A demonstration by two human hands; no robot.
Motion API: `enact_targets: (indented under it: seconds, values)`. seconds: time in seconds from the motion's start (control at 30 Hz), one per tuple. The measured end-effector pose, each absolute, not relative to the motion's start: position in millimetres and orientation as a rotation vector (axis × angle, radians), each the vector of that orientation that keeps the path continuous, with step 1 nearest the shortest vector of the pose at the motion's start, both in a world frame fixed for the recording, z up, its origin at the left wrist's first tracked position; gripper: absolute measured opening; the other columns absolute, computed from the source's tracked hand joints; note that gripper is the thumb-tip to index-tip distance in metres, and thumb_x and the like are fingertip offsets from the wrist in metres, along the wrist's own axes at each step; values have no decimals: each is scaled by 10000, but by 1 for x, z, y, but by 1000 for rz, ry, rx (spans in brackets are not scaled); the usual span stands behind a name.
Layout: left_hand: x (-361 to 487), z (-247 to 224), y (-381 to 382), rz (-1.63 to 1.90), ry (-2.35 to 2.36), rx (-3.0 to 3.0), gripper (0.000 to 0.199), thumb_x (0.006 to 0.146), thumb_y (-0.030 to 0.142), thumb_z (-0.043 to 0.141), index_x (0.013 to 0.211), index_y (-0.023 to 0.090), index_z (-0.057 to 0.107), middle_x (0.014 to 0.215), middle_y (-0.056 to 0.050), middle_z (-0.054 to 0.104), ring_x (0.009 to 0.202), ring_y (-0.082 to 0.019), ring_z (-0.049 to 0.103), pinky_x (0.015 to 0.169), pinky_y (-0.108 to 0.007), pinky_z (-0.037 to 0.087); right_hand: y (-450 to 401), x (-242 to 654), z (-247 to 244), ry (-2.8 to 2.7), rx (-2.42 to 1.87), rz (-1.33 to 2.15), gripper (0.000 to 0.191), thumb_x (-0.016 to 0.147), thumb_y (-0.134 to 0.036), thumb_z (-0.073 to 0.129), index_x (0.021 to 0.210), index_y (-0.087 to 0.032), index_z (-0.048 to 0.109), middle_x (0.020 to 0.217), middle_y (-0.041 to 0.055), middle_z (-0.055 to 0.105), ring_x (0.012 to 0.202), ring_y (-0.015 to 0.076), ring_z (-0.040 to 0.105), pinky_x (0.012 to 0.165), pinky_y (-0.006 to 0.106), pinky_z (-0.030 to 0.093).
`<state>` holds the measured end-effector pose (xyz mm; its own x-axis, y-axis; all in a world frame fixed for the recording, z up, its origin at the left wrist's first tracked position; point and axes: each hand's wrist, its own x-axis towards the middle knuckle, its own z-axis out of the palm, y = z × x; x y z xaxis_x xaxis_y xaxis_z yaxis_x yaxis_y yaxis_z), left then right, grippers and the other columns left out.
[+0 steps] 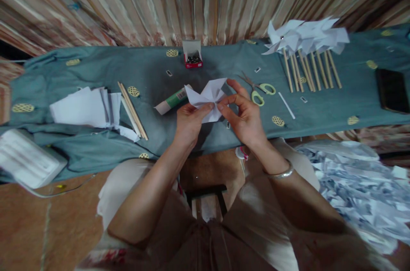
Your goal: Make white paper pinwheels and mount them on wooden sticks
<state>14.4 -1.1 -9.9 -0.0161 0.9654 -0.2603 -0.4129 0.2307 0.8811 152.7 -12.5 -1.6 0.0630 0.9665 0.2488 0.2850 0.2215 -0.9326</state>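
Between my two hands is a white paper pinwheel (pixel 209 91), its points folded in toward the middle. My left hand (pixel 189 123) grips its lower left part, with the thumb pressed near the centre. On the other side my right hand (pixel 243 115) pinches the paper close to the centre with thumb and fingers. Whether a pin sits at the centre is too small to tell. A green and white glue stick (pixel 173 101) lies just left of the paper. Scissors (pixel 259 91) with pale green handles rest to the right of my right hand.
A small open box of pins (pixel 193 59) stands at the back. Finished pinwheels (pixel 307 36) on sticks lie back right, a dark phone (pixel 392 90) beyond. Paper sheets (pixel 83 107) and wooden sticks (pixel 133 110) are left, near a white device (pixel 30 157). Paper scraps (pixel 361 189) heap at lower right.
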Motion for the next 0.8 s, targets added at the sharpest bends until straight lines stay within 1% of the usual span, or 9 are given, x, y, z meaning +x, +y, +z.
enact_targets:
  seconds: [0.1, 0.3, 0.43, 0.7, 0.8]
  values:
    - [14, -10, -1, 1247, 1050, 678, 189, 591, 276, 831, 727, 179, 744, 717, -7, 744, 658, -144, 656, 667, -269, 502, -11, 152, -3, -1419, -1261, 833, 120, 815, -342, 703, 774, -234, 670, 1419, 34, 543, 1405, 274, 423, 1217, 486, 226]
    - [15, -10, -1, 1267, 1040, 671, 158, 587, 245, 834, 704, 188, 745, 712, 1, 742, 646, -139, 649, 650, -263, 497, -10, 151, -6, -1408, -1261, 832, 78, 831, -283, 677, 766, -243, 662, 1393, 13, 563, 1385, 242, 445, 1205, 452, 275]
    - [15, -10, -1, 1278, 1045, 671, 161, 574, 251, 833, 697, 192, 748, 716, 3, 746, 640, -134, 640, 649, -263, 498, -10, 149, -7, -1405, -1249, 827, 69, 836, -251, 665, 768, -245, 653, 1391, 20, 567, 1378, 231, 456, 1199, 448, 290]
    - [15, -9, -2, 1259, 1040, 670, 177, 576, 254, 845, 708, 186, 748, 720, -5, 744, 647, -137, 641, 658, -270, 494, -9, 149, -7, -1396, -1260, 822, 74, 829, -269, 679, 761, -252, 655, 1368, 7, 585, 1351, 217, 483, 1197, 419, 300]
    - [15, -9, -2, 1260, 1036, 661, 184, 558, 254, 845, 700, 186, 750, 700, 1, 740, 630, -128, 631, 648, -259, 488, -9, 148, -7, -1381, -1263, 817, 73, 821, -260, 682, 753, -245, 659, 1361, 19, 593, 1344, 227, 493, 1195, 436, 304]
